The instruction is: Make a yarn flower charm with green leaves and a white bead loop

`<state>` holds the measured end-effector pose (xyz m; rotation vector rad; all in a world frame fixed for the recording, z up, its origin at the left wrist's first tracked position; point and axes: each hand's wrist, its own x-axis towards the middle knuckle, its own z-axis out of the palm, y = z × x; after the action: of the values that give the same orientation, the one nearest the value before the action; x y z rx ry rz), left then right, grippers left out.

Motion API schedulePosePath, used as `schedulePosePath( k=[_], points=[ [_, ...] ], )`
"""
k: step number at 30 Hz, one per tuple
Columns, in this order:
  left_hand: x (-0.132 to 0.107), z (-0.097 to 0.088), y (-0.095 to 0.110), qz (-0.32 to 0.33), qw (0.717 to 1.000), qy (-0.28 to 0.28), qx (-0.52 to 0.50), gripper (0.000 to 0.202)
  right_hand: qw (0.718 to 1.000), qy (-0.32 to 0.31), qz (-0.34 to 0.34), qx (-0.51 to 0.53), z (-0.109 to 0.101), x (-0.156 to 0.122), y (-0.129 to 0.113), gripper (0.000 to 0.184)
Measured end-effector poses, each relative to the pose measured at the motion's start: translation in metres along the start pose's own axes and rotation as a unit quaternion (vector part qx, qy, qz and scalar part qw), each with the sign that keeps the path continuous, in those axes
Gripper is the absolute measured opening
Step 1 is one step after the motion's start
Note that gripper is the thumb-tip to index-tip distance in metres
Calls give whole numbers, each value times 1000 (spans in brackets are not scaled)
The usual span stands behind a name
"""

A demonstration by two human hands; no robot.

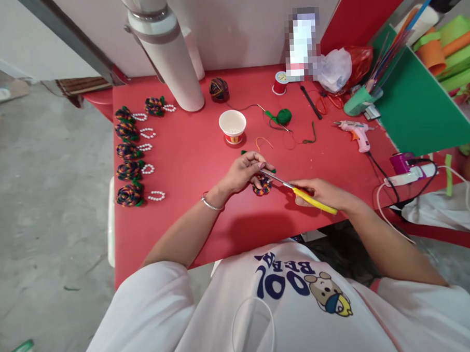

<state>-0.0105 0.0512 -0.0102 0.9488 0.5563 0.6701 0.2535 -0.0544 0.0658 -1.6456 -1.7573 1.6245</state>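
My left hand (245, 171) pinches a small multicoloured yarn flower (262, 185) with green yarn bits, just above the red table (187, 162). My right hand (324, 193) grips yellow-handled scissors (298, 191) whose metal blades point left and reach my left fingers at the flower. A silver bangle sits on my left wrist.
Several finished yarn flowers with pearl loops (129, 149) line the table's left edge. A paper cup of beads (233, 126), a green yarn ball with hook (282, 116), a dark yarn ball (219, 89), a red spool (281, 82), a glue gun (356, 133) and a white pipe (167, 49) stand behind.
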Motion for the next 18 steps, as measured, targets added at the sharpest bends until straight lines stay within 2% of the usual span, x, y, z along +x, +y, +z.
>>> schedulePosePath(
  k=[8, 18],
  points=[
    [4, -1, -1, -27, 998, -21, -47, 56, 999, -23, -21, 30, 2, 2, 4, 69],
    [5, 0, 0, -30, 998, -37, -32, 56, 998, -10, -34, -59, 8, 5, -14, 74]
  ],
)
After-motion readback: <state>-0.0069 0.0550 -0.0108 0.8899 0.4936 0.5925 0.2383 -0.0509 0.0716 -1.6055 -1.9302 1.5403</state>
